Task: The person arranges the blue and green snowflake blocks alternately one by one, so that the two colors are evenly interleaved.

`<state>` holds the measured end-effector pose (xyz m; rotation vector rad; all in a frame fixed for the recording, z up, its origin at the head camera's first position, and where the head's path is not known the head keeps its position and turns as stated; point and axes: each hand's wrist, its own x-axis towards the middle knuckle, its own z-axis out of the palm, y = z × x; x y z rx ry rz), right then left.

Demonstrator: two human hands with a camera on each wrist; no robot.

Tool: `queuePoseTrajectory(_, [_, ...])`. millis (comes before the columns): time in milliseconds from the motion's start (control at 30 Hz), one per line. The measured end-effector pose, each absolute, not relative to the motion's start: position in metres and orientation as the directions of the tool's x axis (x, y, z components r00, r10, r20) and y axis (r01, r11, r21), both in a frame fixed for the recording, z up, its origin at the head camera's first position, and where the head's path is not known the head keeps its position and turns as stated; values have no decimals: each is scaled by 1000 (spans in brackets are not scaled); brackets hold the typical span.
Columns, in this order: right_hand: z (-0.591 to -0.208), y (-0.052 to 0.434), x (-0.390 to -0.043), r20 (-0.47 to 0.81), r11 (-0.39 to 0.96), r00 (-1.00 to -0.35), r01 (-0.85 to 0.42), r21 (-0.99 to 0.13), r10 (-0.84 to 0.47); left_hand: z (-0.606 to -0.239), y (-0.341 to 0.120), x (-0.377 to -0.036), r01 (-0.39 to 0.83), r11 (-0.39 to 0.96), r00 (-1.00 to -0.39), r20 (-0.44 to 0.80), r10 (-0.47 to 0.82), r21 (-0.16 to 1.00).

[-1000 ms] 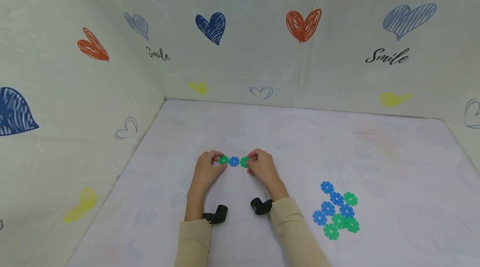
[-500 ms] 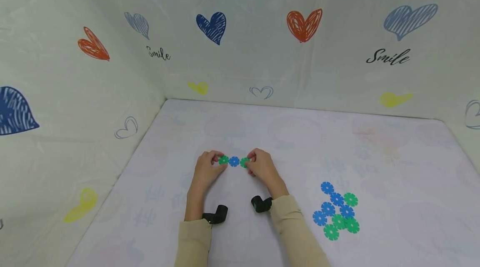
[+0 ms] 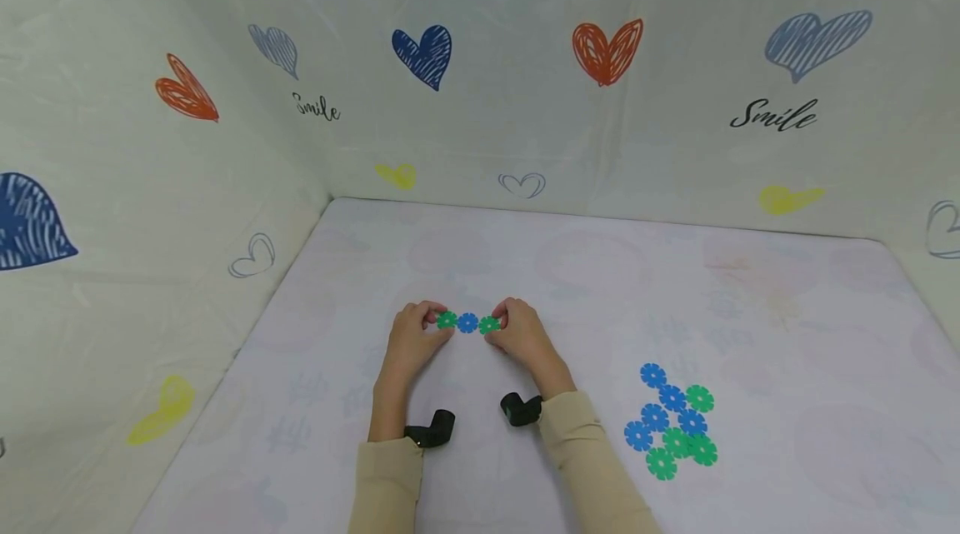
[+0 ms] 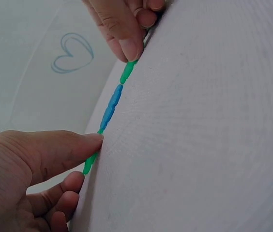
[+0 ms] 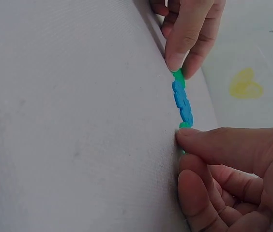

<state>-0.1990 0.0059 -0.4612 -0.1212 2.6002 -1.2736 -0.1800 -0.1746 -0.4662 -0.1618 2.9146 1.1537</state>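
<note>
Nothing much has moved: both hands, left hand [image 3: 411,340] and right hand [image 3: 520,337], still pinch the little chain [image 3: 468,322] of three snowflake pieces on the table [image 3: 787,351]. More loose pieces [image 3: 671,422] wait (quite a few).

Green-blue-green disc chain [image 3: 468,322] lies flat, straight.

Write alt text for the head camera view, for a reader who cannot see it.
Two hands hold a short chain of three flower-shaped discs, green, blue, green, low over a pale table: the left hand pinches one green end, the right hand the other. A loose pile of blue and green discs lies to the right.
</note>
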Motion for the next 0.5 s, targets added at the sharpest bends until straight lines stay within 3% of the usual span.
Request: queuePoseTrajectory(500, [-460,3,-198,-179,636,-972,43,-770,-150,-466,-175,-178,-46,713,-997,16,-81,700])
